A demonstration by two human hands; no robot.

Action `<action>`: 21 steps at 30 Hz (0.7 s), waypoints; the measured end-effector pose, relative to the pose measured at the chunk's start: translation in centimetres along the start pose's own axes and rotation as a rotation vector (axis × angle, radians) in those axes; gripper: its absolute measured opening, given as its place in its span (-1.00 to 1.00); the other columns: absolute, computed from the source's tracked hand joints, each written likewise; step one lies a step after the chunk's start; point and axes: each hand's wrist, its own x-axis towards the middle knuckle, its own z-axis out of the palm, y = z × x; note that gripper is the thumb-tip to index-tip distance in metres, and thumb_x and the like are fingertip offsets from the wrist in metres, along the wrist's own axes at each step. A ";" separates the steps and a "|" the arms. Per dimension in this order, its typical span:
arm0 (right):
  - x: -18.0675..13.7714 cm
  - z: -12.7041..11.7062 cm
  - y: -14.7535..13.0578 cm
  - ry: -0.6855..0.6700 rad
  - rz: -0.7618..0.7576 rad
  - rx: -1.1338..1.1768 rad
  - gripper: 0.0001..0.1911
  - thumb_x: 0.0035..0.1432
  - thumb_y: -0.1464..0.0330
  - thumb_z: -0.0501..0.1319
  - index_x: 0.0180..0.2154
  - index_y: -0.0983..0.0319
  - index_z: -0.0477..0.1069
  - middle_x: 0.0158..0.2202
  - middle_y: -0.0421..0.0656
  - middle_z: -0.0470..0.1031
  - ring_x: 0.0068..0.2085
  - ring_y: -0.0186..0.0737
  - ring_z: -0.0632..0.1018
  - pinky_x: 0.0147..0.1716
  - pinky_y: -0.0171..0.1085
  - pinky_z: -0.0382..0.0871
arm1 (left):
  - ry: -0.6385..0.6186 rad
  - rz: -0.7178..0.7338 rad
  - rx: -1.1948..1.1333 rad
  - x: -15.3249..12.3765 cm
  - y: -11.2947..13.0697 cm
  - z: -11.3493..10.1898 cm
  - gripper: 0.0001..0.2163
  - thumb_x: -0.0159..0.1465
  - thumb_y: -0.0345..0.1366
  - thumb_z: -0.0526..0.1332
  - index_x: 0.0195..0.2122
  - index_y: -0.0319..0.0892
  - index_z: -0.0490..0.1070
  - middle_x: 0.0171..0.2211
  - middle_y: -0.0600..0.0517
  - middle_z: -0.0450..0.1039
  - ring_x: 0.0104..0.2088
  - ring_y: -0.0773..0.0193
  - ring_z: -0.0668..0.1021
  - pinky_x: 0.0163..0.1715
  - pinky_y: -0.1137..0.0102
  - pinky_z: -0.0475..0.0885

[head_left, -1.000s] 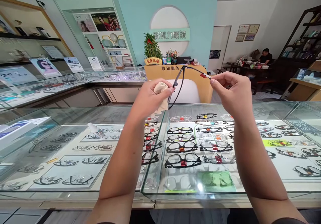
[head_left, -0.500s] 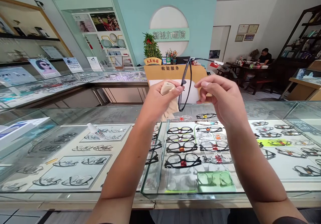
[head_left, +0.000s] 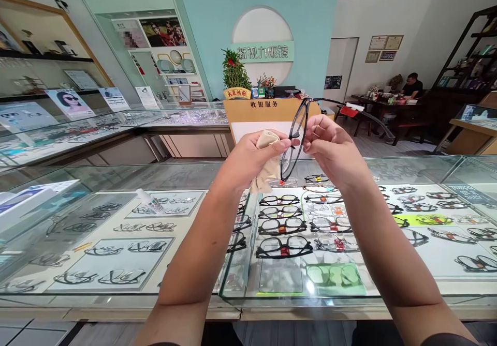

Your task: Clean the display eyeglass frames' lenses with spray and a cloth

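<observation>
Our left hand [head_left: 254, 162] is closed, thumb and fingers pinching the black-framed eyeglasses [head_left: 298, 123] mid-frame, beige cloth [head_left: 269, 171] bunched in the same grip. On our right hand [head_left: 328, 147] fingers are curled in at the rim; we can't tell if they grip it. Eyeglasses are near edge-on above the glass display case [head_left: 287, 301], temple [head_left: 382, 126] out right with red tag [head_left: 348, 111]. We see a white bottle [head_left: 149, 201] off left.

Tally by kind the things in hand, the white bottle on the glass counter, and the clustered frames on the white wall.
Held glasses: 1
Held cloth: 1
White bottle: 1
Wall frames: 4
Total: 7
</observation>
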 end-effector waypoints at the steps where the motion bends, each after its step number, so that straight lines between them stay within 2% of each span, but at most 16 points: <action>1: 0.1 -0.1 0.2 0.004 -0.028 -0.032 -0.63 -0.16 0.50 0.23 -0.23 0.11 0.37 -0.26 -0.24 0.32 -0.30 -0.30 0.39 -0.25 -0.22 0.35 | -0.011 -0.008 -0.008 0.0 0.0 0.0 -0.64 0.14 0.01 0.57 -0.19 -0.11 0.66 -0.10 -0.06 0.71 -0.11 0.16 0.64 -0.13 0.34 0.47; 8: 0.6 0.0 1.3 0.038 -0.185 -0.228 -0.70 -0.01 0.47 0.23 -0.22 0.09 0.28 -0.29 -0.24 0.35 -0.27 -0.24 0.44 -0.19 -0.16 0.42 | -0.048 -0.055 -0.022 0.2 -0.3 0.1 -0.66 0.12 -0.02 0.57 -0.20 -0.12 0.67 -0.17 -0.03 0.70 -0.19 0.20 0.61 -0.20 0.36 0.46; 15: 0.4 0.4 1.3 0.096 -0.284 -0.414 -0.72 0.00 0.55 0.20 -0.28 0.09 0.25 -0.26 -0.20 0.33 -0.23 -0.20 0.41 -0.17 -0.16 0.38 | -0.030 -0.053 -0.015 0.5 -0.3 0.2 -0.65 0.14 0.04 0.55 -0.24 -0.12 0.66 -0.21 -0.02 0.68 -0.23 0.20 0.60 -0.20 0.34 0.45; 21: 0.3 0.6 1.0 0.103 -0.244 -0.328 -0.86 0.11 0.46 0.19 -0.30 0.11 0.29 -0.26 -0.18 0.35 -0.20 -0.19 0.46 -0.08 -0.12 0.43 | -0.026 -0.042 0.003 0.7 -0.5 0.0 -0.61 0.12 0.07 0.55 -0.23 -0.12 0.66 -0.25 0.00 0.65 -0.27 0.23 0.57 -0.23 0.35 0.43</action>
